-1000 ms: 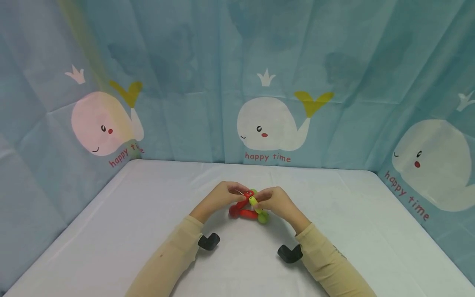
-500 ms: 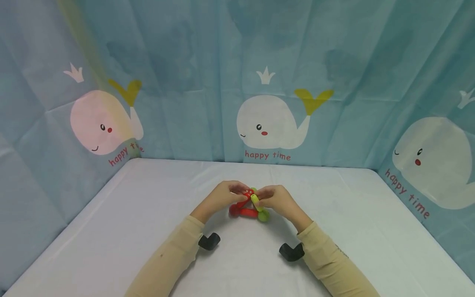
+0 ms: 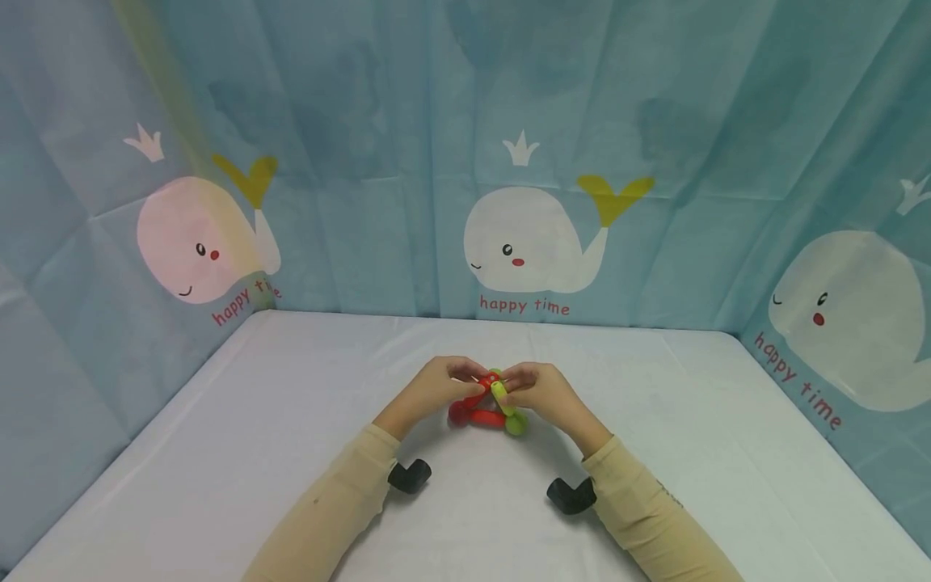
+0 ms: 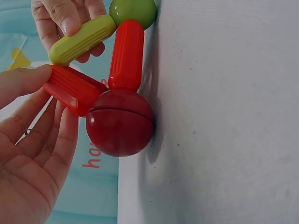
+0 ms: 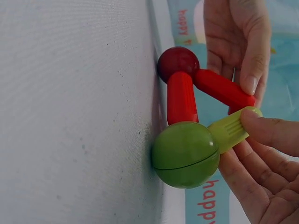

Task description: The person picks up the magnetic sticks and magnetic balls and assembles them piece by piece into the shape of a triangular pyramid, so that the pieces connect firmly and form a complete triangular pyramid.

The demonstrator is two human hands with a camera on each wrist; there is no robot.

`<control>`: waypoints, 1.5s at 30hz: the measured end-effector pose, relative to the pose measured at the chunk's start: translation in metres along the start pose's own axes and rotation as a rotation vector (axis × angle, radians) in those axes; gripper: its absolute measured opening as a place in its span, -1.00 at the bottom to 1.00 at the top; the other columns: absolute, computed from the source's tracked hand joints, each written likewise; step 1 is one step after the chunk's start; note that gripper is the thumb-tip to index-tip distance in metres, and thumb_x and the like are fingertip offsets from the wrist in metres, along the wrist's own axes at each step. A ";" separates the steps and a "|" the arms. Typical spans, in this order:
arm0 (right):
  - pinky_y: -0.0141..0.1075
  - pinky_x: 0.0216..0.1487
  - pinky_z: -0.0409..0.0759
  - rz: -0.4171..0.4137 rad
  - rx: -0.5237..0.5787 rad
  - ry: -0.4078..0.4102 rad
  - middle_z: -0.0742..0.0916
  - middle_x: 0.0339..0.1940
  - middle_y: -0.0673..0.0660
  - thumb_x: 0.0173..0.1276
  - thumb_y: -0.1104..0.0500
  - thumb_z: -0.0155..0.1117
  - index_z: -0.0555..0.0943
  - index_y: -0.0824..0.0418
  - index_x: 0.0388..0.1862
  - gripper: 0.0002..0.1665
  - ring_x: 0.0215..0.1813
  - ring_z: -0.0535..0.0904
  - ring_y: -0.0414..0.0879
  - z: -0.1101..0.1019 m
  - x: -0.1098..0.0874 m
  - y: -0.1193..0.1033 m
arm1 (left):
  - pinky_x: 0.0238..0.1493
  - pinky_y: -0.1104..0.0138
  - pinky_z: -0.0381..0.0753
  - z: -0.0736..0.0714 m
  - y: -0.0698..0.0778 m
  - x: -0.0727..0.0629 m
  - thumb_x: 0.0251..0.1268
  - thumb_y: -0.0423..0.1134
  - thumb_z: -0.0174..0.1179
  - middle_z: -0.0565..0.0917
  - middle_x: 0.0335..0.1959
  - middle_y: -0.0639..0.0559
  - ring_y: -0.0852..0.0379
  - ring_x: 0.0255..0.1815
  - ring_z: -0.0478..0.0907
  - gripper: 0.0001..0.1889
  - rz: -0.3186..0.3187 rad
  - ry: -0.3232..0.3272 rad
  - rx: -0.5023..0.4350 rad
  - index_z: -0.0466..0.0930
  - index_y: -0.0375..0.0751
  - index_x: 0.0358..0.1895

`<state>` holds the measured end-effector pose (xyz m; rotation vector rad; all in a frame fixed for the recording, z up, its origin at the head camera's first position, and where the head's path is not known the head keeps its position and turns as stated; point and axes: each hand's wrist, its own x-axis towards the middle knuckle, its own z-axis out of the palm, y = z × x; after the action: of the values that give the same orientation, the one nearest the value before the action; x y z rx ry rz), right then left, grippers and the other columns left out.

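Observation:
My left hand (image 3: 429, 392) pinches a ridged red rod (image 4: 77, 88) between thumb and fingers. My right hand (image 3: 545, 398) pinches a yellow-green rod (image 5: 229, 130) in the same way. The lower ends of these rods join a dark red ball (image 4: 120, 123) and a green ball (image 5: 187, 154). Between the two balls lies a second red rod (image 3: 487, 418), low against the table. Together the pieces make a triangle, the raised rod ends close together at its top; whether they touch, I cannot tell. A bit of green (image 3: 496, 373) shows behind the top, mostly hidden by the fingers.
A white-covered table (image 3: 254, 453) spreads around the hands. Blue curtains (image 3: 378, 242) with whale prints stand behind it and at both sides. A black curved piece (image 3: 410, 477) sits at the left wrist, and a similar black piece (image 3: 570, 495) at the right.
The top of the yellow-green rod has shifted slightly to the right with the right hand. Both hands keep the same hold on their rods, and the balls stay nearly in place.

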<state>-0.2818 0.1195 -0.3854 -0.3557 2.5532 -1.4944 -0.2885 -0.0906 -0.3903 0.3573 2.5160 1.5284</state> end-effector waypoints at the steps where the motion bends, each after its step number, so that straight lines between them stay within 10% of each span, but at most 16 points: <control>1: -0.24 -0.03 0.70 0.000 -0.005 0.002 0.80 -0.21 0.17 0.19 0.29 0.46 0.68 0.34 -0.02 -0.64 -0.16 0.70 -0.16 0.000 0.000 0.000 | -0.03 0.26 0.62 0.000 -0.001 0.000 0.25 -0.19 0.31 0.74 -0.12 0.03 0.14 -0.05 0.61 -0.76 -0.002 -0.002 -0.005 0.73 -0.04 -0.02; 45: -0.09 0.13 0.65 0.002 0.040 0.029 0.79 -0.02 0.15 0.24 0.26 0.43 0.70 0.19 0.07 -0.62 0.04 0.72 -0.02 0.003 0.001 0.001 | -0.01 0.26 0.62 0.002 -0.009 0.005 0.22 -0.16 0.34 0.73 -0.12 0.02 0.15 -0.06 0.61 -0.72 0.009 0.000 -0.074 0.70 -0.10 -0.01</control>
<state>-0.2816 0.1171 -0.3876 -0.3285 2.5409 -1.5580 -0.2939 -0.0917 -0.3995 0.3579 2.4536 1.6191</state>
